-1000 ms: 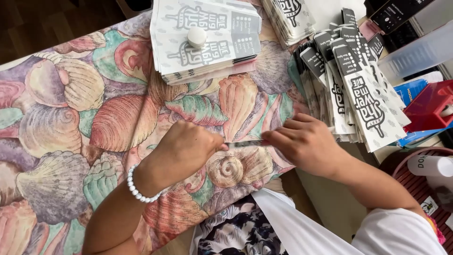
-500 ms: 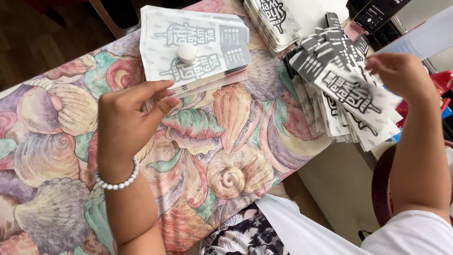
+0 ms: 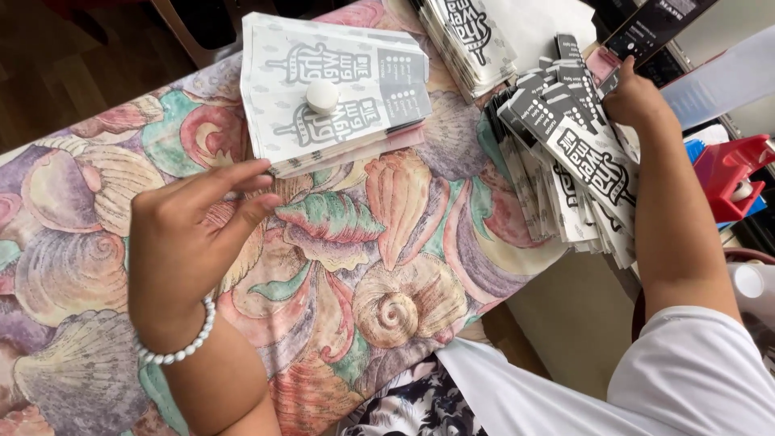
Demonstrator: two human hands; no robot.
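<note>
My left hand (image 3: 190, 242) hovers above the seashell-patterned tablecloth (image 3: 387, 266), fingers loosely apart and holding nothing; a white bead bracelet circles its wrist. My right hand (image 3: 638, 101) reaches to the far right and rests on a fanned pile of narrow black-and-white printed paper strips (image 3: 573, 161), fingers curled at the pile's upper end. Whether it grips a strip is hidden. A stack of flat white printed sheets (image 3: 339, 89) lies at the top centre, with a small white round weight (image 3: 322, 96) on top.
Another stack of printed sheets (image 3: 476, 36) sits at the back. A red tape dispenser (image 3: 731, 173) and blue items stand at the far right. The table edge runs along the lower right, with a white sleeve and patterned fabric below it.
Both hands left the front edge of the table. My left hand rose over the cloth, and my right hand swung right and then came down onto the pile of strips.
</note>
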